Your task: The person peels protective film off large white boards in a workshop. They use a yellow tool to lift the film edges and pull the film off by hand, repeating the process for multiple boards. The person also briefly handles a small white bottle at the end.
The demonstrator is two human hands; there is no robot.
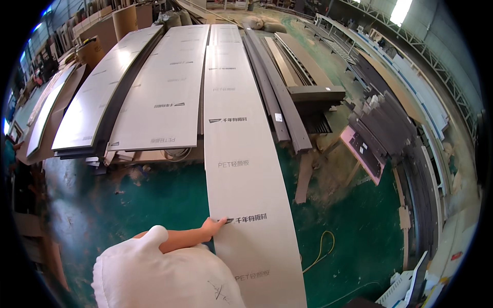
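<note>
My left hand (213, 227) is closed on the left edge of a long, narrow board (246, 190) covered in pale printed film. The thumb lies on the top face, while the fingers under the edge are hidden. The board runs from the bottom of the view far forward, its distant part alongside stacked panels. A wide pale panel (159, 97) lies just left of it. My right hand is out of view.
Another pale panel stack (110, 82) lies further left. Dark long strips (280, 97) rest to the right, near piled dark boards (382, 123). A yellow cord (328, 246) loops on the green floor (354, 226). White equipment (403, 287) stands at lower right.
</note>
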